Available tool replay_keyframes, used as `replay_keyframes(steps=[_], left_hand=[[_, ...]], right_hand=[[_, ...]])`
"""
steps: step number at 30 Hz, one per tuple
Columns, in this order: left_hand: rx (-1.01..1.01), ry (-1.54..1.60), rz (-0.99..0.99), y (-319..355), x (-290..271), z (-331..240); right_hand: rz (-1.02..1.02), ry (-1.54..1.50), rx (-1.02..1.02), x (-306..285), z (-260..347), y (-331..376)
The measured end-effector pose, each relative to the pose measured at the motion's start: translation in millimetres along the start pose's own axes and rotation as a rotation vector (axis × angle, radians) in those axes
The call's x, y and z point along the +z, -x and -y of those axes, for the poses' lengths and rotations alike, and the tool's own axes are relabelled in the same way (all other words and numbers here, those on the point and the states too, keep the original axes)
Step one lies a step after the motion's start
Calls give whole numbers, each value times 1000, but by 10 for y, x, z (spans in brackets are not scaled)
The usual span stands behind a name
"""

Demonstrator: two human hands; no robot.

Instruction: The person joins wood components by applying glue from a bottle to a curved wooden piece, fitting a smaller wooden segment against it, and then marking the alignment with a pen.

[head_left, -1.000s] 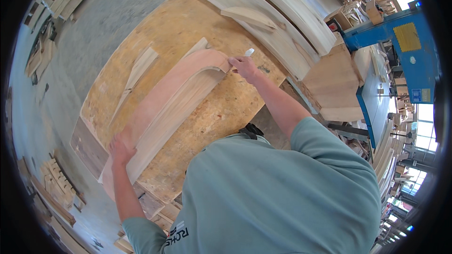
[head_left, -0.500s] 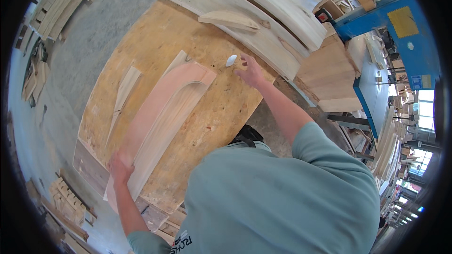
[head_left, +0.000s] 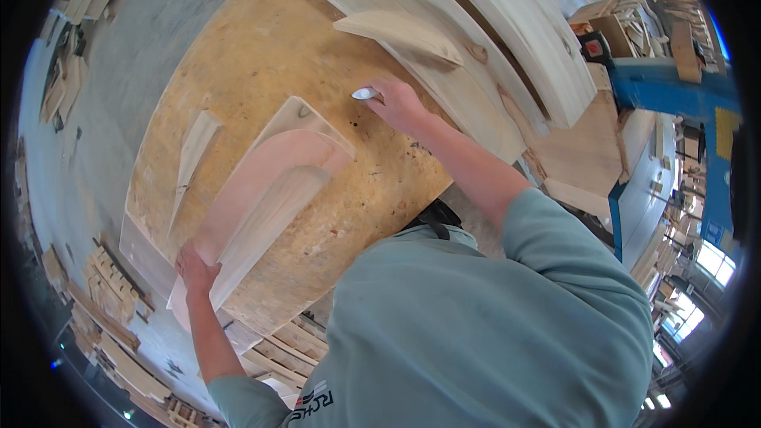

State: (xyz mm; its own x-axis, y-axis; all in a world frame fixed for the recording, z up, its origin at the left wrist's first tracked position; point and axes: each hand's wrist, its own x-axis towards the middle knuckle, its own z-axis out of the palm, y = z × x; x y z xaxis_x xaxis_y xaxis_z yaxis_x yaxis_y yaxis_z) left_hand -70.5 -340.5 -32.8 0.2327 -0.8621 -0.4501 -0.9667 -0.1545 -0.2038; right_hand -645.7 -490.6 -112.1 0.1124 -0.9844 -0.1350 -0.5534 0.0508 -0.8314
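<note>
left hand (head_left: pixel 194 265) pressing flat on the near end of a curved pinkish wood panel (head_left: pixel 261 190) by the chipboard table's (head_left: pixel 261 55) near-left edge, right hand (head_left: pixel 400 105) further out pinching a small white object (head_left: pixel 365 93), pale plank stack (head_left: pixel 476 24) along the far edge

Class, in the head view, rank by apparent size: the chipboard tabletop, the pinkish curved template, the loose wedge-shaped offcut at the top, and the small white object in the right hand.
1. chipboard tabletop
2. pinkish curved template
3. wedge-shaped offcut
4. small white object
</note>
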Motion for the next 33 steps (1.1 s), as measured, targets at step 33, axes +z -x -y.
replay_keyframes(steps=[33], left_hand=[[-121, 12, 53, -46, -93, -242]], right_hand=[[7, 260, -249, -573, -190, 1]])
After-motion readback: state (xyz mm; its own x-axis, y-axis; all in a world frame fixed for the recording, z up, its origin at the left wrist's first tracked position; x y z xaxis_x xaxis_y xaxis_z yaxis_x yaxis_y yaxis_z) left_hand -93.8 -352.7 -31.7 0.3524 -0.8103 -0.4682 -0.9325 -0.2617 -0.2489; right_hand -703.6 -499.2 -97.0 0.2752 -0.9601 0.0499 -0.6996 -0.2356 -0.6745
